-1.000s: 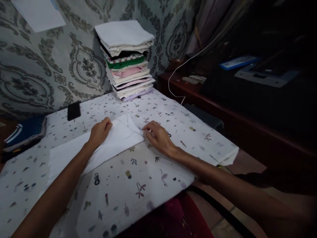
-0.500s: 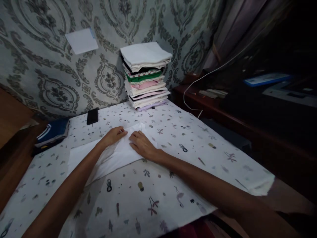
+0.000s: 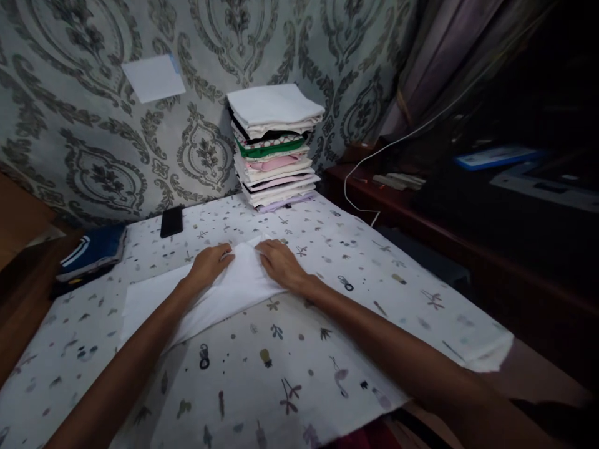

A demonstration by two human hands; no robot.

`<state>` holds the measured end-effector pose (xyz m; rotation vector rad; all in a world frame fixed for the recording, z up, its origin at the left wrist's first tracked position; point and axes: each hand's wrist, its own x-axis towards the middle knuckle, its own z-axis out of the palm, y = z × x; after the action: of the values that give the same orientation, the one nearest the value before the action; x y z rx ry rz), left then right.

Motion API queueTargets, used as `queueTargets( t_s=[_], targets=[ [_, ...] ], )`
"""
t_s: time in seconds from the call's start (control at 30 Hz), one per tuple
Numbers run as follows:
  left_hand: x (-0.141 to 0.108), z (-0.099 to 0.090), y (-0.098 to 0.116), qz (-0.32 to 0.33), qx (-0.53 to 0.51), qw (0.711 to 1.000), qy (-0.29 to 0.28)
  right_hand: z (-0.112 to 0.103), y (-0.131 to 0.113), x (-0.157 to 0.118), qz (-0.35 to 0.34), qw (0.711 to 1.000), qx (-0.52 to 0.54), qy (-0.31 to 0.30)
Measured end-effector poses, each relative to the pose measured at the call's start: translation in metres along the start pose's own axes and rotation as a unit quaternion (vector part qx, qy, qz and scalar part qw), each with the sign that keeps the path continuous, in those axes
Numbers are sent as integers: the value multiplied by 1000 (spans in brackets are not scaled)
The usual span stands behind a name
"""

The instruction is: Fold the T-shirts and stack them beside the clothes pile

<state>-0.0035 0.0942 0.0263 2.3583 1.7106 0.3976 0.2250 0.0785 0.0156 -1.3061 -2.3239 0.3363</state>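
Note:
A folded white garment lies slantwise across the middle of the bed sheet, a little creased between my hands. My left hand is at its far edge, thumb and fingers curled in on the fabric. On the right end, my right hand has its fingers bent over the cloth, thumb close to them. Both hands touch the garment, a short gap apart. My left forearm hides part of the garment's near left side.
A tall stack of folded clothes stands against the patterned wall. A black phone lies to the left, near folded dark blue clothes. A white cable runs along the dark red furniture on the right.
My hands have moved apart: the right one slid right along the garment, the left one slightly left. The cloth between them is more exposed and looks smoother.

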Motion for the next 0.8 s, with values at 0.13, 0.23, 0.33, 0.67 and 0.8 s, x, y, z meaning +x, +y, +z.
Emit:
queueTargets(
  t_s=[0.13, 0.23, 0.33, 0.67, 0.8],
  targets=[
    [2, 2, -2, 10, 18, 1000, 9, 0, 25, 14, -27, 998, -19, -50],
    [1, 2, -3, 6, 23, 1000, 16, 0, 40, 21, -6, 996, -40, -82],
    [0, 3, -4, 1, 22, 1000, 18, -5, 43, 20, 49, 996, -30, -63],
    [3, -14, -9, -13, -108, 994, -13, 14, -20, 10, -122, 988, 62, -68],
    [-43, -51, -34, -32, -127, 991, -15, 35, -17, 13, -100, 992, 41, -66]
  ],
)
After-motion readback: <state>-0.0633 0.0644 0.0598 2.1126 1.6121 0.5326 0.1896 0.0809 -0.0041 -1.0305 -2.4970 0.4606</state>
